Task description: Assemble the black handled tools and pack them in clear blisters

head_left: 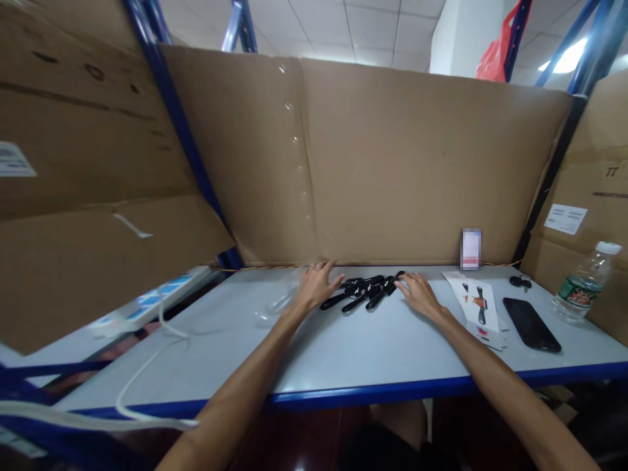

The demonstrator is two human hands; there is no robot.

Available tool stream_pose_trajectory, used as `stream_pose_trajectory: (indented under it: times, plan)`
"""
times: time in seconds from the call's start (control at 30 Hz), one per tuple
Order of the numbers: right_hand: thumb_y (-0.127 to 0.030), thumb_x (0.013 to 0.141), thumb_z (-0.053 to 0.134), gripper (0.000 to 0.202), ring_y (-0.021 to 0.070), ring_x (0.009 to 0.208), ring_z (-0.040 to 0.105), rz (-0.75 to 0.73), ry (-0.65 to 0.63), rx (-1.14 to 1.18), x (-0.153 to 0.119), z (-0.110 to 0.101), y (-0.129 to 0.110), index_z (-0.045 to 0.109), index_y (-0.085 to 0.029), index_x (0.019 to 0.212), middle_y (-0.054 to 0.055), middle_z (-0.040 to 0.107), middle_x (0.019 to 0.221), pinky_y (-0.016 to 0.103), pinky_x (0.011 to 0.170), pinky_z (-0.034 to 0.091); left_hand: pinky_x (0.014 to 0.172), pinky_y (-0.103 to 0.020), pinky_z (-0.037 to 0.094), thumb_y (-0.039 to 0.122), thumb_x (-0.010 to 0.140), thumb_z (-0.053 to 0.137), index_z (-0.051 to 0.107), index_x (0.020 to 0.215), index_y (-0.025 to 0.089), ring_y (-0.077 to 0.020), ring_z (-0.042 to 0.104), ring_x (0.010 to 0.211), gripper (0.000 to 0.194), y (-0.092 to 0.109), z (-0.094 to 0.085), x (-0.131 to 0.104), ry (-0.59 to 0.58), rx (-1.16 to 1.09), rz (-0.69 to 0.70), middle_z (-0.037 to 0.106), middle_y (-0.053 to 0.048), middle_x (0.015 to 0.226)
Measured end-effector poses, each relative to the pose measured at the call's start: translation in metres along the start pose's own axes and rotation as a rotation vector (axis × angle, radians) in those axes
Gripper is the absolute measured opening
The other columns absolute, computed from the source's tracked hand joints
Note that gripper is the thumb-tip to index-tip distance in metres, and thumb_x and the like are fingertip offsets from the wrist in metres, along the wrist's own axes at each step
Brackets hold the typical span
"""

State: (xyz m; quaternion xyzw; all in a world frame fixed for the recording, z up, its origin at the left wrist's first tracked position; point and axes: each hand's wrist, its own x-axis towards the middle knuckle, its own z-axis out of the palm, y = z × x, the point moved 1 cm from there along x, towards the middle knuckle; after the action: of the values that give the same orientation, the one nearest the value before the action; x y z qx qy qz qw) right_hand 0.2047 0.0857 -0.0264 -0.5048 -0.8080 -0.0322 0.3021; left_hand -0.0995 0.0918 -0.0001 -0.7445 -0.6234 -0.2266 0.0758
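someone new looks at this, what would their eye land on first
Probably the pile of glossy black items in the middle of the pale tabletop, with the person's left hand at its left and right hand at its right. Behind them, a big brown cardboard sheet fills much of the view. A clear bottle with a green label stands out near the table's right end.

The left hand [316,286] and right hand [418,294] flank black-handled tools [362,288] on a table [338,356]
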Motion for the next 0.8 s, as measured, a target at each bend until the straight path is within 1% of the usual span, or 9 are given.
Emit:
stream_pose_trajectory:
  times: [0.1, 0.17, 0.2, 0.3, 0.4, 0.5, 0.63, 0.73, 0.8]
  plan:
    - [-0.04, 0.104, 0.046, 0.036, 0.022, 0.115, 0.06, 0.008, 0.007, -0.001, 0.0, 0.001, 0.003, 0.068, -0.016, 0.119, 0.012, 0.069, 0.118, 0.034, 0.099, 0.043, 0.104, -0.053, 0.039, 0.064, 0.09, 0.047, 0.041, 0.151, 0.019, -0.0397, 0.053, 0.128, 0.077, -0.009, 0.0, -0.004, -0.194, 0.103, -0.096, 0.057, -0.022, 0.14]
    - [-0.041, 0.103, 0.046, 0.037, 0.022, 0.115, 0.059, 0.004, 0.009, -0.003, 0.0, 0.001, 0.003, 0.068, -0.016, 0.119, 0.012, 0.069, 0.119, 0.034, 0.099, 0.042, 0.103, -0.054, 0.038, 0.067, 0.089, 0.045, 0.044, 0.15, 0.019, -0.0415, 0.052, 0.128, 0.078, -0.01, 0.005, -0.006, -0.269, 0.165, -0.102, 0.061, -0.023, 0.134]
    - [-0.042, 0.103, 0.047, 0.037, 0.022, 0.116, 0.058, 0.002, 0.01, -0.002, 0.0, 0.001, 0.002, 0.068, -0.016, 0.12, 0.012, 0.069, 0.12, 0.033, 0.1, 0.042, 0.103, -0.054, 0.038, 0.066, 0.09, 0.043, 0.046, 0.149, 0.018, -0.0418, 0.052, 0.128, 0.076, -0.009, 0.007, -0.007, -0.276, 0.187, -0.087, 0.063, -0.024, 0.131]
    - [-0.042, 0.103, 0.048, 0.036, 0.0214, 0.116, 0.057, -0.004, 0.005, 0.001, -0.001, 0.0, -0.002, 0.067, -0.016, 0.12, 0.012, 0.068, 0.122, 0.033, 0.101, 0.04, 0.102, -0.053, 0.038, 0.056, 0.094, 0.041, 0.054, 0.143, 0.015, -0.0409, 0.054, 0.125, 0.065, -0.005, 0.015, -0.007, -0.247, 0.216, -0.029, 0.066, -0.024, 0.125]
    - [-0.042, 0.103, 0.048, 0.036, 0.0208, 0.115, 0.057, 0.003, -0.026, -0.01, -0.002, 0.003, -0.004, 0.067, -0.017, 0.119, 0.013, 0.068, 0.118, 0.034, 0.102, 0.04, 0.099, -0.047, 0.042, 0.05, 0.095, 0.039, 0.057, 0.139, 0.017, -0.037, 0.06, 0.117, 0.058, -0.002, 0.019, -0.006, -0.24, 0.182, -0.006, 0.069, -0.021, 0.121]
    - [-0.043, 0.103, 0.048, 0.036, 0.0215, 0.113, 0.058, 0.011, -0.046, -0.033, -0.002, 0.007, -0.003, 0.068, -0.017, 0.118, 0.012, 0.069, 0.116, 0.035, 0.1, 0.041, 0.095, -0.043, 0.045, 0.047, 0.096, 0.037, 0.055, 0.141, 0.016, -0.0346, 0.064, 0.112, 0.058, -0.001, 0.02, -0.005, -0.254, 0.131, 0.001, 0.068, -0.021, 0.121]
    - [-0.043, 0.103, 0.048, 0.035, 0.0218, 0.112, 0.058, 0.013, -0.031, -0.04, -0.002, 0.009, -0.001, 0.069, -0.019, 0.117, 0.011, 0.069, 0.116, 0.036, 0.099, 0.042, 0.095, -0.043, 0.046, 0.047, 0.096, 0.034, 0.055, 0.141, 0.013, -0.035, 0.065, 0.11, 0.06, 0.002, 0.02, -0.005, -0.249, 0.103, 0.031, 0.07, -0.021, 0.117]
    - [-0.044, 0.103, 0.047, 0.037, 0.0217, 0.112, 0.058, -0.003, -0.027, -0.028, -0.002, 0.006, -0.007, 0.068, -0.018, 0.119, 0.011, 0.069, 0.117, 0.035, 0.099, 0.042, 0.091, -0.04, 0.047, 0.048, 0.095, 0.035, 0.055, 0.141, 0.015, -0.033, 0.066, 0.107, 0.06, 0.009, 0.02, -0.006, -0.244, 0.028, 0.049, 0.071, -0.018, 0.113]
    - [-0.045, 0.104, 0.045, 0.04, 0.0224, 0.113, 0.058, -0.041, -0.04, -0.007, -0.003, 0.005, -0.014, 0.066, -0.017, 0.124, 0.012, 0.068, 0.12, 0.036, 0.1, 0.043, 0.09, -0.038, 0.048, 0.05, 0.095, 0.035, 0.055, 0.141, 0.017, -0.0308, 0.067, 0.105, 0.06, 0.016, 0.02, -0.007, -0.238, -0.053, 0.053, 0.072, -0.015, 0.112]
